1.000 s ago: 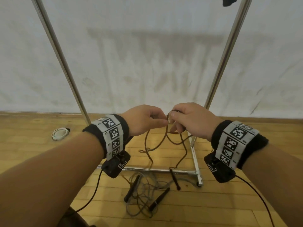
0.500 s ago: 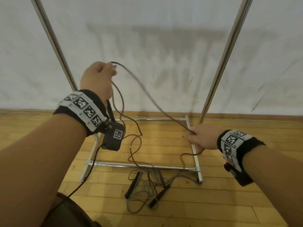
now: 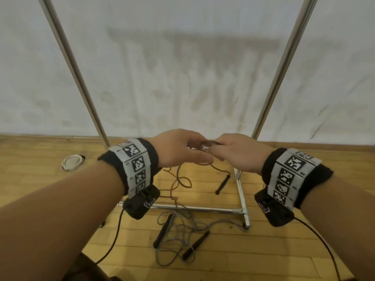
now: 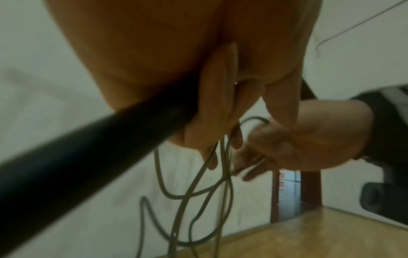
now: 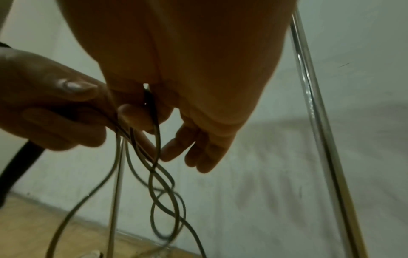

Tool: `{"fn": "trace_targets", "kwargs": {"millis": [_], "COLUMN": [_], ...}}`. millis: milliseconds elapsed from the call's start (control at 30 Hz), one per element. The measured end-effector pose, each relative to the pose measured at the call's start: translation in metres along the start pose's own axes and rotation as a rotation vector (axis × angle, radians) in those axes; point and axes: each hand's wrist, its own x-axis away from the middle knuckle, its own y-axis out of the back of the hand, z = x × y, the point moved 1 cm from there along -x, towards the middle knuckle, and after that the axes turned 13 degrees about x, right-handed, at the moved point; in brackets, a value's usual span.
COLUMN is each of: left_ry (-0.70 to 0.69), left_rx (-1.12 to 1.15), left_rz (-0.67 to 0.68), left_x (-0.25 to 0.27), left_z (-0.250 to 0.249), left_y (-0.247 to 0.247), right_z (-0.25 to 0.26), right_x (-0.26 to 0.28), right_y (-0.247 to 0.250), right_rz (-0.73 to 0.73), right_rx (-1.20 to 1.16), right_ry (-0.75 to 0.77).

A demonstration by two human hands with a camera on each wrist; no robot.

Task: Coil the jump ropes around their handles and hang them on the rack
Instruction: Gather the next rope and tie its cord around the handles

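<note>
Brown rope (image 3: 178, 180) pinched between both hands' fingertips.

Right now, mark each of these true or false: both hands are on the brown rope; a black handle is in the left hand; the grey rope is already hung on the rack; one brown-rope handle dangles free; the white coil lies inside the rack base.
1. Both hands hold the brown rope. True: left hand and right hand meet on it.
2. The left hand grips a black handle. True.
3. The grey rope hangs on the rack. False: it lies tangled on the floor.
4. The other brown-rope handle dangles free. True.
5. The white coil lies inside the rack base. False: it lies outside, left of the rack.
</note>
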Motion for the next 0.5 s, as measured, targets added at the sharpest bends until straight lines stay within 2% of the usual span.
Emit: {"fn": "trace_targets", "kwargs": {"millis": [67, 167, 300, 433, 500], "left_ry": [-0.012, -0.023, -0.041, 0.039, 0.108], "left_rx": [-0.075, -0.087, 0.101, 0.454, 0.483], "left_rz": [-0.025, -0.159, -0.413, -0.790, -0.845], "left_x": [-0.006, -0.011, -0.007, 0.006, 0.013], "left_z": [-0.004, -0.003, 0.004, 0.021, 0.036], "left_y": [-0.010, 0.001, 0.032, 0.073, 0.087], "right_z": [0.008, 0.005, -0.019, -0.063, -0.087], "right_x": [-0.002, -0.004, -0.005, -0.006, -0.001], "right_y": [0.002, 0.000, -0.013, -0.046, -0.061], "right_rz": [-0.054, -0.086, -0.027, 0.211, 0.326], "right_rx": [-0.027, -0.157, -0.301, -0.001, 0.200], "right_ry": [0.020, 0.005, -0.019, -0.122, -0.190]}}
